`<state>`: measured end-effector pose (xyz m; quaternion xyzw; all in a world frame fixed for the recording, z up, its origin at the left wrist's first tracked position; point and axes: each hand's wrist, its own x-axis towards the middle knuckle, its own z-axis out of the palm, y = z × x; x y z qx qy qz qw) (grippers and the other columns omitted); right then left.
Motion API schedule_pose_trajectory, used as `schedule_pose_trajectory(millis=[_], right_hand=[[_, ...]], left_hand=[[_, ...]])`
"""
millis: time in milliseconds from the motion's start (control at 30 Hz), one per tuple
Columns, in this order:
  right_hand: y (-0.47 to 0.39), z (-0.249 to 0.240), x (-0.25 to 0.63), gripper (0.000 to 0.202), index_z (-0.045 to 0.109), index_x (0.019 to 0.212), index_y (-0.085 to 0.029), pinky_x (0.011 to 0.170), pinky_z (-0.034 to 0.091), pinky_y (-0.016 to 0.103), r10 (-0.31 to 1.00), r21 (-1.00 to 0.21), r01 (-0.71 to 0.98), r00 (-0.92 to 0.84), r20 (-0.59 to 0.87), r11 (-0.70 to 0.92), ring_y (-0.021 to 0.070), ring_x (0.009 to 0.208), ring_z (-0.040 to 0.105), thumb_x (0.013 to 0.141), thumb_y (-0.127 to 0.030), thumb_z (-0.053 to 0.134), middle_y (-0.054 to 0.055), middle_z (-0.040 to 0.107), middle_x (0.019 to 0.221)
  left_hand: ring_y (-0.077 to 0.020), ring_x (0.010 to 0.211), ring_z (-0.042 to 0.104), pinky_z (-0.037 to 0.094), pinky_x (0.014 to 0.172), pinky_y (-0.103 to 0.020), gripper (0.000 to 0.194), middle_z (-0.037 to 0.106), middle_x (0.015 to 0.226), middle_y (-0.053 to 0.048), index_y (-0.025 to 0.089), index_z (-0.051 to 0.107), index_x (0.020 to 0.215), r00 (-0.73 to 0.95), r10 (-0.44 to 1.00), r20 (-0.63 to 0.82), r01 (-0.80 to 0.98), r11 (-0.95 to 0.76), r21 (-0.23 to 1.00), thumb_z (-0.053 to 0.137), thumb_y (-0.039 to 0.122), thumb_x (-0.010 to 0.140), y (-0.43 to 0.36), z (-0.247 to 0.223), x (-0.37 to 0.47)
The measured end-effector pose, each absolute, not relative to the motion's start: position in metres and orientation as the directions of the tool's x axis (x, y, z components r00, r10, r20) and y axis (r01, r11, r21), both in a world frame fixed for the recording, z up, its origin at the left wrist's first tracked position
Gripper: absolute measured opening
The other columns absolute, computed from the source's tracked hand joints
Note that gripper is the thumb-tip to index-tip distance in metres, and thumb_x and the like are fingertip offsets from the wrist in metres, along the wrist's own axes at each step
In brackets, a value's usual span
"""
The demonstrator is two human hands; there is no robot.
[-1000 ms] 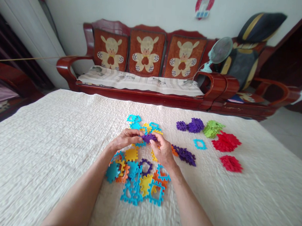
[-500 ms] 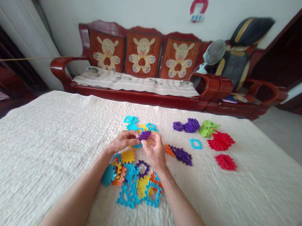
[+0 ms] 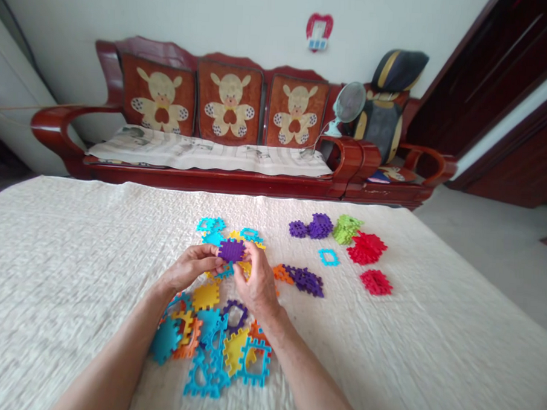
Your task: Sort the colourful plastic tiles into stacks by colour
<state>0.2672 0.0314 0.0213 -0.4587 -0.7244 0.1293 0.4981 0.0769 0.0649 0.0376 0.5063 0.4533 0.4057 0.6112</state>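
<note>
A solid purple toothed square tile (image 3: pixel 231 251) is held up between both hands over the cloth. My left hand (image 3: pixel 193 267) pinches its left edge, fingers closed. With thumb and fingers, my right hand (image 3: pixel 257 282) grips its right side. Below and behind the hands lie mixed tiles: a yellow tile (image 3: pixel 206 296), a blue open-frame tile (image 3: pixel 254 362), a purple open-frame tile (image 3: pixel 235 316) and several orange and blue ones. Right of my right hand are orange tiles (image 3: pixel 282 274) and a purple pile (image 3: pixel 307 281). Some tiles are hidden under the hands.
Sorted at the right are a purple stack (image 3: pixel 320 226), a green stack (image 3: pixel 346 229), red tiles (image 3: pixel 366 249) and a smaller red stack (image 3: pixel 376 282). One blue frame tile (image 3: pixel 328 257) lies apart. Beyond the cloth-covered table (image 3: pixel 95 239) stands a wooden sofa (image 3: pixel 202 181).
The purple tile has turned to show its flat face more fully toward me, still in both hands. My view has swung right, so everything sits further left.
</note>
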Motion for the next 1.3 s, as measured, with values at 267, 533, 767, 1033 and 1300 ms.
schedule_pose_trajectory(millis=[267,533,767,1033,1300], right_hand=[[0.028,0.031,0.268,0.052,0.050,0.140,-0.021,0.113,0.046,0.046,0.751,-0.478,0.652,-0.221,0.622,0.589,0.0254,0.133,0.049,0.089,-0.015,0.058,0.012,0.053,0.141],[0.025,0.042,0.272,0.057,0.050,0.139,-0.017,0.102,0.048,0.047,0.822,-0.400,0.769,-0.275,0.498,0.499,0.0292,0.120,0.054,0.084,-0.021,0.067,0.015,0.059,0.127],[0.028,0.063,0.274,0.051,0.053,0.131,-0.014,0.098,0.046,0.050,0.822,-0.209,0.831,-0.411,0.393,0.515,0.0309,0.111,0.055,0.084,-0.026,0.070,0.015,0.062,0.119],[0.040,0.067,0.264,0.051,0.047,0.133,-0.015,0.096,0.049,0.047,0.776,-0.234,0.778,-0.448,0.444,0.583,0.0299,0.112,0.056,0.084,-0.013,0.064,0.015,0.060,0.121],[0.082,0.086,0.295,0.045,0.054,0.122,-0.017,0.095,0.049,0.043,0.809,-0.247,0.789,-0.464,0.362,0.563,0.0263,0.109,0.057,0.078,-0.010,0.062,0.013,0.057,0.121]], left_hand=[[-0.0128,0.059,0.061,0.049,0.061,-0.024,0.033,0.070,0.063,-0.003,0.016,0.073,0.075,0.320,0.929,-0.185,0.060,0.175,0.983,0.084,0.043,0.060,0.066,0.041,0.077],[-0.0114,0.058,0.057,0.047,0.062,-0.024,0.029,0.068,0.062,-0.001,0.017,0.072,0.074,0.358,0.907,-0.221,0.155,0.176,0.972,0.078,0.043,0.063,0.063,0.041,0.081],[-0.0109,0.057,0.055,0.045,0.061,-0.023,0.026,0.068,0.062,0.000,0.017,0.069,0.071,0.369,0.904,-0.216,0.171,0.163,0.972,0.077,0.040,0.063,0.062,0.044,0.088],[-0.0144,0.060,0.060,0.050,0.062,-0.026,0.034,0.069,0.064,-0.003,0.018,0.071,0.072,0.292,0.946,-0.143,0.060,0.130,0.990,0.081,0.048,0.060,0.065,0.042,0.083],[-0.0122,0.056,0.053,0.045,0.057,-0.024,0.038,0.063,0.060,-0.003,0.018,0.072,0.071,0.112,0.994,-0.011,0.118,-0.003,0.993,0.074,0.056,0.069,0.067,0.041,0.075]])
